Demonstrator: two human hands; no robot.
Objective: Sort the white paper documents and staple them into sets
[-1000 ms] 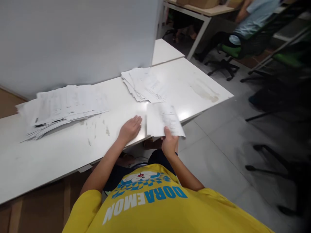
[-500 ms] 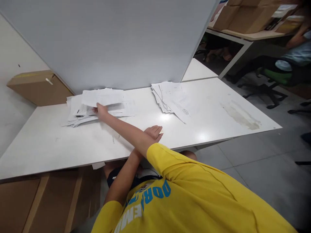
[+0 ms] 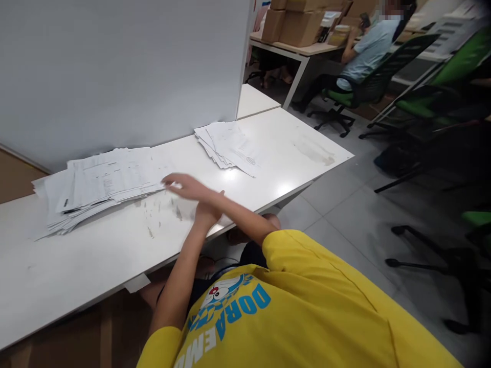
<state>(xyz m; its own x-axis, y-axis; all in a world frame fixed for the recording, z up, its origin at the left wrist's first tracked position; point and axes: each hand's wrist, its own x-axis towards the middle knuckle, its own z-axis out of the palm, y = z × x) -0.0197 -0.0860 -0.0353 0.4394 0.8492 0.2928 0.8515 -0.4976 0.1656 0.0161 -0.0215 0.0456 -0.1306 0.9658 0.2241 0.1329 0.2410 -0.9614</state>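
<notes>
I sit at a white table (image 3: 291,153). My right hand (image 3: 180,183) hovers blurred just right of a big loose pile of printed sheets (image 3: 103,179); its fingers are stretched out and hold nothing. The right forearm crosses over my left hand (image 3: 207,212), which lies flat on the table near the front edge and is partly hidden by the arm. A smaller pile of sheets (image 3: 230,145) lies further right, against the grey partition (image 3: 115,66).
The partition walls off the table's back. Beyond it, another person (image 3: 368,46) sits on a green chair at a table with cardboard boxes (image 3: 295,20). More green chairs (image 3: 433,97) stand on the tiled floor to the right.
One second ago my right hand held a sheet at the front edge. It then laid it on the left pile, and now it has drawn back empty. My left hand stayed on the table.
</notes>
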